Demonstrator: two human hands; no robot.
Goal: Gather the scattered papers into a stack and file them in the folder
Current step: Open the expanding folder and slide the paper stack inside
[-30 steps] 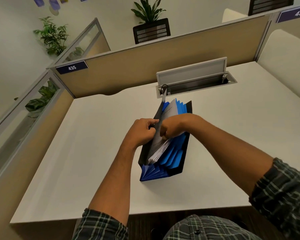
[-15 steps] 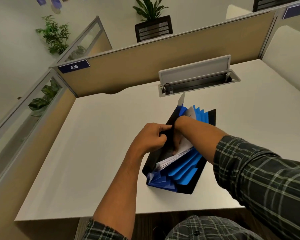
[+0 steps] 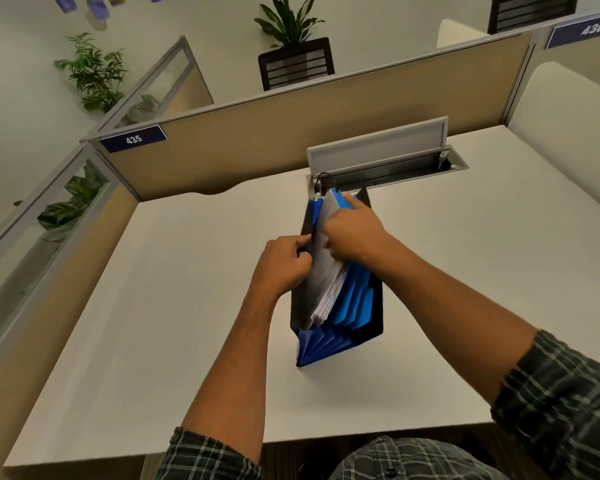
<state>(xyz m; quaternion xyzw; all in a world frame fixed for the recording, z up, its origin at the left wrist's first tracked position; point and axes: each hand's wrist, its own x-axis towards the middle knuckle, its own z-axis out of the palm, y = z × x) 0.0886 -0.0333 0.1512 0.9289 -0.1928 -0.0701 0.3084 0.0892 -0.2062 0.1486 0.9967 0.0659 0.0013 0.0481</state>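
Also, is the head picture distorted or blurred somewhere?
Head view: wide-angle bending curves the partition and desk edges; the paper stack looks slightly soft beside the hands; the folder casts a soft shadow on the desk; no strong glare.

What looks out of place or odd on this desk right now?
Only the paper stack: it stands proud of the folder, not fully seated, with both hands on it. The cable hatch lid behind stands open.
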